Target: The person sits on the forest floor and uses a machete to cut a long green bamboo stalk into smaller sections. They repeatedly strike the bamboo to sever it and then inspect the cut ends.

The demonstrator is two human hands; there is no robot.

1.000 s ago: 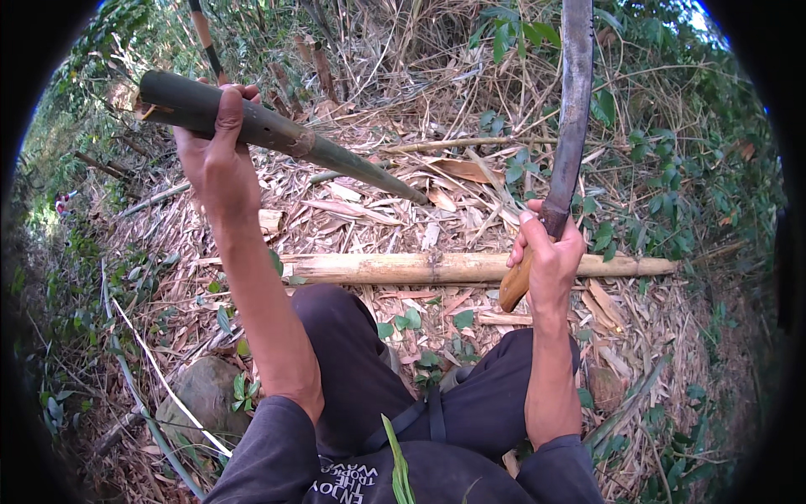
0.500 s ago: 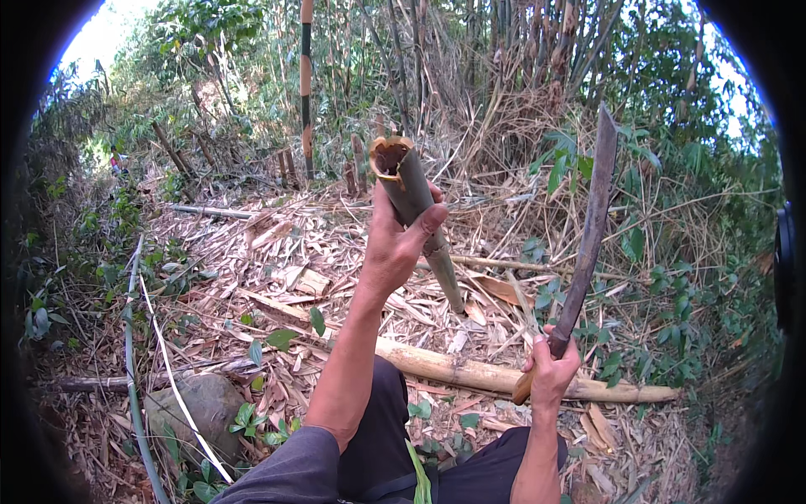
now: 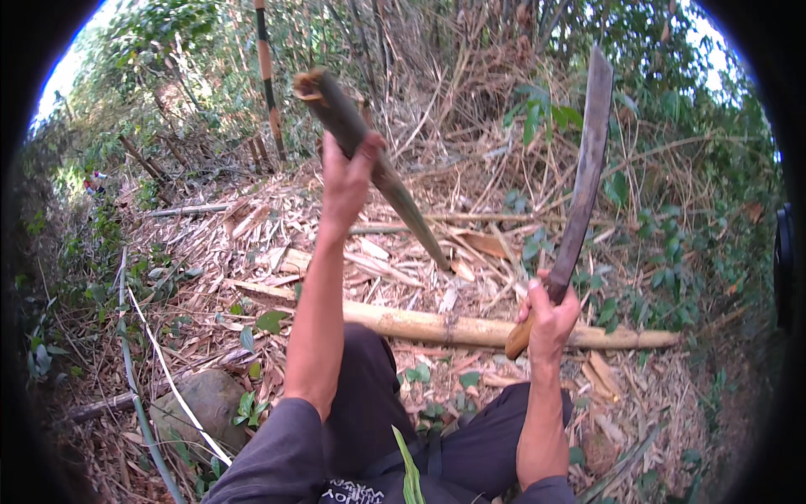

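My left hand (image 3: 347,172) grips a bamboo pole (image 3: 382,172) near its upper end, fingers wrapped around it. The pole slants from upper left to lower right, its jagged hollow end at the top and its narrower end down by the chip-covered ground. In my right hand (image 3: 547,317) is a machete (image 3: 585,160) with a wooden handle. Its long dark, slightly curved blade points upward, well apart from the bamboo.
A pale bamboo log (image 3: 470,330) lies across the ground before my knees. At the left are a grey rock (image 3: 200,412), a thin green pole (image 3: 134,378) and a white strip (image 3: 172,382). Bamboo chips (image 3: 378,260) litter the ground; a banded pole (image 3: 268,80) stands behind.
My left hand has raised the bamboo pole up and to the left, tilting it more. The machete stays upright in my right hand, and the view has shifted slightly.
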